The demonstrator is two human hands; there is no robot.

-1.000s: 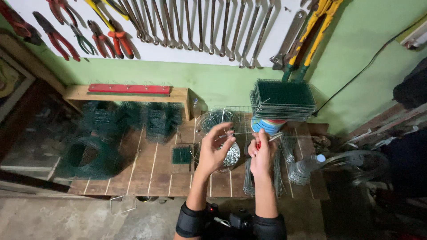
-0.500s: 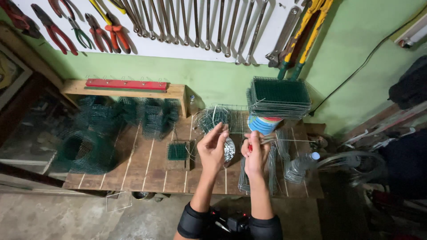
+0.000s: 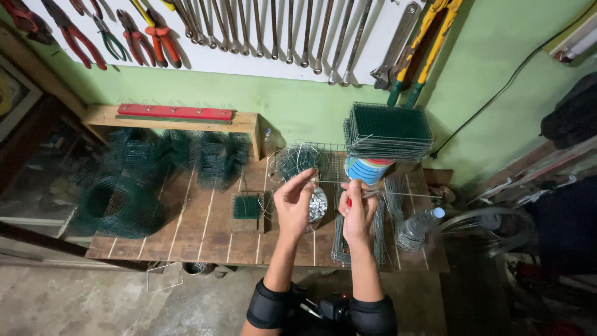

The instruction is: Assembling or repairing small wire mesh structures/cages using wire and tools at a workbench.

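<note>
My left hand [image 3: 293, 200] pinches one end of a thin metal wire [image 3: 398, 193] above the wooden workbench [image 3: 186, 239]. My right hand [image 3: 357, 209] grips a small red-handled tool against the same wire, which runs off to the right. Just under the left hand sits a small container of shiny metal clips [image 3: 318, 204]. Flat green wire mesh panels [image 3: 357, 239] lie on the bench below my right hand. A small square of green mesh [image 3: 247, 206] rests to the left of my hands.
Rolls of green mesh [image 3: 118, 204] fill the bench's left side. A tall stack of mesh panels [image 3: 388, 131] stands at the back right on a round blue tub [image 3: 365, 169]. A plastic bottle [image 3: 420, 224] lies at right. Wrenches and pliers [image 3: 155, 34] hang on the wall.
The view has shifted slightly downward and my hands have drawn closer together on the wire. The objects on the bench have not moved.
</note>
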